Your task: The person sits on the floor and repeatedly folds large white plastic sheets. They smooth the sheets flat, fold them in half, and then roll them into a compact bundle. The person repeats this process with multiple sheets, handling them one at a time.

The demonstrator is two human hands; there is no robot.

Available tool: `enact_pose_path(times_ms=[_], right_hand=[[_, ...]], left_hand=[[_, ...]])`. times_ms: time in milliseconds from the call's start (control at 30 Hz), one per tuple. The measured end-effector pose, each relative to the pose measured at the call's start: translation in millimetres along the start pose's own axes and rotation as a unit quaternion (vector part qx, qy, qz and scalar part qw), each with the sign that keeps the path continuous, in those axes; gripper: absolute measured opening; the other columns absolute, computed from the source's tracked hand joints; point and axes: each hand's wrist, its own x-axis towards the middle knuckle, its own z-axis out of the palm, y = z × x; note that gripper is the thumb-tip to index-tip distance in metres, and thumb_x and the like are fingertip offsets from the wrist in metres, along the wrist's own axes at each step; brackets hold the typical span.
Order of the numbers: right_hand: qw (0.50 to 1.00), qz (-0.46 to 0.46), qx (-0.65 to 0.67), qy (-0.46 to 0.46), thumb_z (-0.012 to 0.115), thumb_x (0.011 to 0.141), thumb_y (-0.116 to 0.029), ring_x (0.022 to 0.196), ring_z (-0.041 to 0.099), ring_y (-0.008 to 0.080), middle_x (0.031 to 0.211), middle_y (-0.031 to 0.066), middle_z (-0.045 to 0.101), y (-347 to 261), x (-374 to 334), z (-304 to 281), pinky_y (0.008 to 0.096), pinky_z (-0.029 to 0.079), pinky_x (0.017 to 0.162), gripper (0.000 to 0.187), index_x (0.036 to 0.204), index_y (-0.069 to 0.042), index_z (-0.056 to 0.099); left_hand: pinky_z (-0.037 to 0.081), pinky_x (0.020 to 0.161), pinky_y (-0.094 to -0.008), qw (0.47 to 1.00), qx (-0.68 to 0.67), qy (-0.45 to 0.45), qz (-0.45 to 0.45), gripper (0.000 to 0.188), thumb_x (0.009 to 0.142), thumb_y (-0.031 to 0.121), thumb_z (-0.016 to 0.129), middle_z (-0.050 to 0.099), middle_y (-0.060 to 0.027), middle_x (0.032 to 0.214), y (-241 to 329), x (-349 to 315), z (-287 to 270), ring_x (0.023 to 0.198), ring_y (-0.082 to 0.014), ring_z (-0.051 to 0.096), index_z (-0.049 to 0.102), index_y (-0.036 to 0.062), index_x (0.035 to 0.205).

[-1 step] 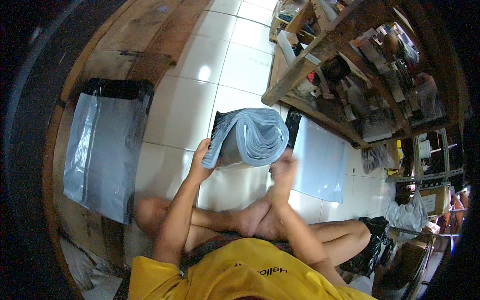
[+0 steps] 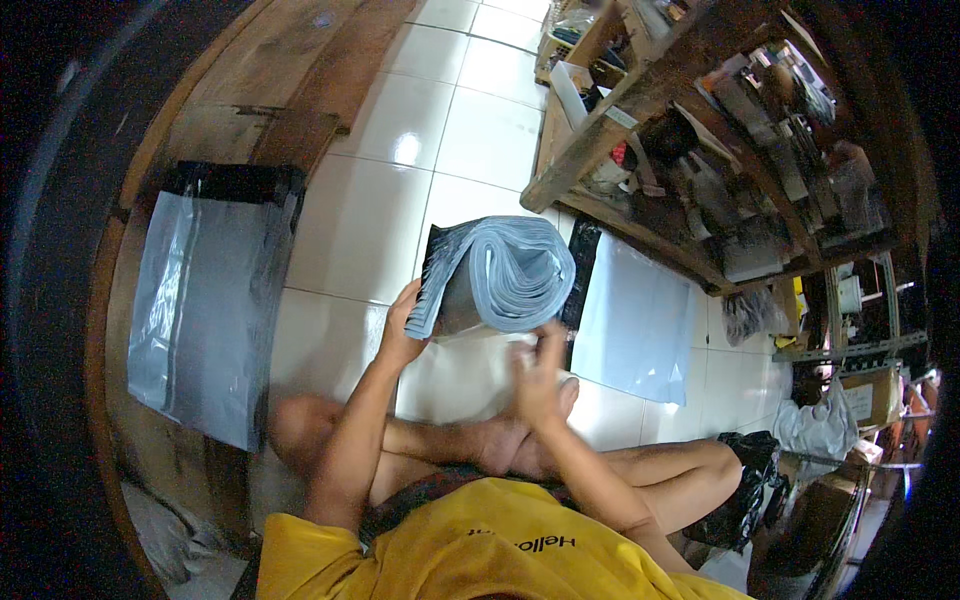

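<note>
A thick bundle of grey-blue plastic bags (image 2: 525, 270) is rolled over on itself in front of me, its layered edges facing me. My left hand (image 2: 402, 330) grips the loose, fanned end at the bundle's left side; the fingers behind it are partly hidden. Just below the roll's lower right edge is my right hand (image 2: 538, 372), smeared by motion. Whether it touches the roll, or how its fingers are set, is unclear. Flat on the tiles at right lies a similar plastic bag or stack (image 2: 635, 325) with a black edge.
More grey plastic bags (image 2: 205, 310) lie flat on a wooden surface (image 2: 290, 110) at left. A wooden shelf frame (image 2: 600, 130) loaded with goods stands at the upper right. A black plastic bag (image 2: 740, 495) sits beside my right knee, and a white bag (image 2: 815, 425) lies beyond it.
My right hand has moved left and slightly toward me, from the roll's right edge to below it. My left hand stays on the loose end.
</note>
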Motion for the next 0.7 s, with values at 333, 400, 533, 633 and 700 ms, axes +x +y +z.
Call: enact_pose_path(times_ms=[333,400,533,633,700], right_hand=[[0.993,-0.009,0.095,0.073,0.071,0.079,-0.003,0.133,0.049,0.0385,0.14,0.026,0.049,15,16,96,0.0443,0.038,0.113,0.074,0.146,0.005,0.039],[0.999,0.014,0.039,0.019,0.07,0.08,-0.003,0.127,0.056,0.0376,0.134,0.026,0.056,13,23,82,0.0431,0.042,0.109,0.07,0.144,0.003,0.042],[0.999,0.033,0.016,-0.034,0.074,0.086,-0.011,0.105,0.071,0.0312,0.111,0.0237,0.071,-5,68,54,0.0394,0.054,0.092,0.047,0.127,0.002,0.054],[0.994,0.071,0.013,-0.083,0.073,0.09,-0.019,0.093,0.068,0.0216,0.106,0.0156,0.071,-17,101,47,0.0347,0.055,0.084,0.044,0.124,0.003,0.055],[0.987,0.12,0.039,-0.103,0.073,0.09,-0.022,0.098,0.067,0.0237,0.11,0.0189,0.069,26,108,60,0.0349,0.053,0.088,0.05,0.127,0.006,0.053]], left_hand=[[0.055,0.077,-0.0367,0.991,-0.064,0.119,0.012,0.026,0.086,0.007,0.072,0.073,-0.014,0.094,5,-38,37,0.084,-0.0231,0.07,0.066,-0.0032,0.11],[0.054,0.086,-0.0381,0.969,-0.147,0.136,-0.145,0.031,0.091,0.015,0.072,0.072,-0.0135,0.102,11,-43,40,0.094,-0.0257,0.069,0.064,-0.0039,0.115],[0.053,0.09,-0.041,0.963,-0.053,0.156,-0.215,0.043,0.088,0.03,0.073,0.074,-0.0174,0.104,27,-17,-10,0.098,-0.0304,0.07,0.068,-0.0049,0.113],[0.055,0.087,-0.0412,0.965,0.027,0.059,-0.255,0.042,0.083,0.029,0.074,0.075,-0.0187,0.1,18,8,-83,0.093,-0.0294,0.073,0.071,-0.0049,0.108],[0.055,0.086,-0.0398,0.953,0.055,0.003,-0.297,0.041,0.083,0.028,0.074,0.075,-0.0169,0.099,26,26,-110,0.091,-0.0281,0.072,0.072,-0.0036,0.109]])
